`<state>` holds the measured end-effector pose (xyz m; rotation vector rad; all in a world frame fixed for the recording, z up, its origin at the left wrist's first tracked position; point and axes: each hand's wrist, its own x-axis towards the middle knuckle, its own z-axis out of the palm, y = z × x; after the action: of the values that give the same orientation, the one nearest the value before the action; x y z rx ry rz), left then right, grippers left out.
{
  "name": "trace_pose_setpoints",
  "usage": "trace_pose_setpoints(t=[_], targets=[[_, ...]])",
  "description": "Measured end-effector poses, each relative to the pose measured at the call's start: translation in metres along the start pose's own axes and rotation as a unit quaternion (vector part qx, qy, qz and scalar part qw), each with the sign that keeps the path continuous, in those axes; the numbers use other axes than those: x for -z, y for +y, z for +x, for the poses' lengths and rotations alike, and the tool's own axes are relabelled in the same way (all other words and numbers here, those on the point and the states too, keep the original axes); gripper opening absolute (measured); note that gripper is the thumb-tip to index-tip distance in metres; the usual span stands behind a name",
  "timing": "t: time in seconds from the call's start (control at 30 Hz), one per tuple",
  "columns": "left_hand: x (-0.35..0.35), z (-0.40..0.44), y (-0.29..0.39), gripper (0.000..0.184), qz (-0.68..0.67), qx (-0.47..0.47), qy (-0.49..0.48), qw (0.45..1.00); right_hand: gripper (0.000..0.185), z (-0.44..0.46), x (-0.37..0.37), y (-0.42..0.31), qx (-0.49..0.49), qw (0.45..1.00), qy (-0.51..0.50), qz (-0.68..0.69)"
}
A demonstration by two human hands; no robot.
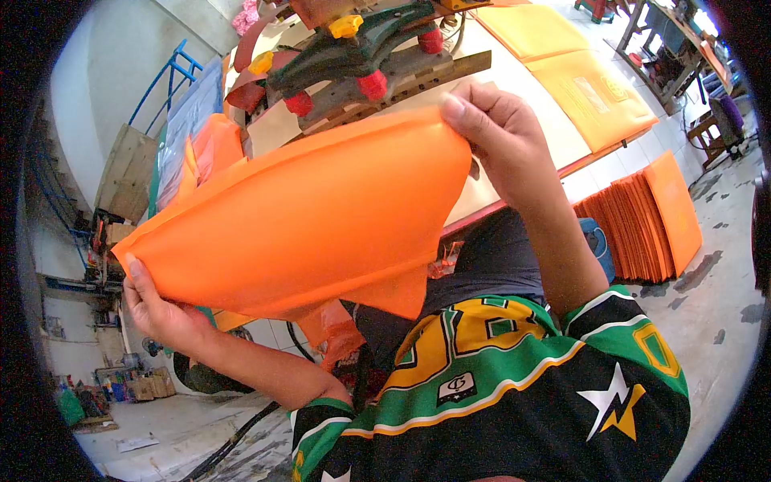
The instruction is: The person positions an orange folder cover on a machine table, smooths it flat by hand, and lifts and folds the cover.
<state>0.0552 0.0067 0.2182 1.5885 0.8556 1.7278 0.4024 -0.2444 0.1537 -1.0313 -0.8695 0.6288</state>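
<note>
A sheet of orange fabric (313, 217) is stretched between my two hands in front of my body. My left hand (161, 313) pinches its lower left corner, thumb on top. At the upper right corner, my right hand (498, 128) grips the edge between thumb and fingers. The sheet's lower edge hangs loose in a folded flap above my lap. Just beyond its upper edge stands a dark green metal machine (361, 56) with red and yellow knobs, on the worktable.
Flat yellow-orange pieces (590, 96) lie at the table's right. A thick stack of orange pieces (634, 221) stands on the floor there. Left are crumpled orange material (215, 149), plastic-wrapped material (189, 120) and a blue metal frame (173, 68). A person's wooden workbench (683, 40) is far right.
</note>
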Motion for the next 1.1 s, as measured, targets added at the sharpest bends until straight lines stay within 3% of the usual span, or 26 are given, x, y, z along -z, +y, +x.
trace_pose_setpoints(t=[0.03,0.07,0.13,0.17,0.23,0.33,0.43,0.57,0.63,0.8,0.9,1.1], targets=[[-0.004,-0.001,0.003,0.044,-0.005,0.018,-0.017,1.0,0.034,0.005,0.003,-0.001,0.018,1.0,0.006,-0.022],[-0.008,-0.004,0.005,0.044,-0.005,0.018,-0.017,1.0,0.034,0.009,0.005,-0.002,0.035,0.998,0.012,-0.044],[-0.024,-0.014,0.014,0.026,-0.107,0.009,0.034,0.994,0.033,0.02,-0.005,-0.004,0.086,0.996,0.028,-0.012],[-0.029,-0.015,0.016,0.026,-0.106,0.01,0.034,0.994,0.033,0.026,-0.009,-0.005,0.137,0.989,0.042,0.021],[-0.032,-0.016,0.02,0.034,-0.044,-0.009,0.113,0.993,0.034,0.029,-0.006,-0.006,0.139,0.99,-0.011,0.033],[-0.026,-0.014,0.018,0.044,-0.073,-0.018,0.133,0.988,0.036,0.025,-0.007,-0.004,0.031,0.988,-0.146,-0.039],[-0.017,-0.016,0.008,0.048,-0.119,-0.014,0.159,0.98,0.037,0.015,-0.007,0.023,-0.016,0.982,-0.173,-0.078],[-0.009,-0.024,-0.009,0.05,-0.073,-0.011,0.236,0.969,0.031,0.002,0.003,0.061,-0.105,0.976,-0.183,-0.046],[-0.007,-0.029,-0.018,0.064,-0.023,0.021,0.274,0.961,0.028,-0.004,0.005,0.073,-0.093,0.982,-0.162,-0.042],[0.009,-0.039,-0.038,0.064,-0.009,0.038,0.268,0.963,0.024,-0.007,0.009,0.083,-0.109,0.977,-0.144,-0.114],[0.021,-0.045,-0.045,0.064,-0.032,0.046,0.238,0.97,0.025,-0.011,0.002,0.067,-0.117,0.979,-0.156,-0.055],[0.044,-0.052,-0.048,0.059,-0.068,0.08,0.194,0.975,0.025,-0.017,-0.005,0.061,-0.083,0.985,-0.135,-0.072]])
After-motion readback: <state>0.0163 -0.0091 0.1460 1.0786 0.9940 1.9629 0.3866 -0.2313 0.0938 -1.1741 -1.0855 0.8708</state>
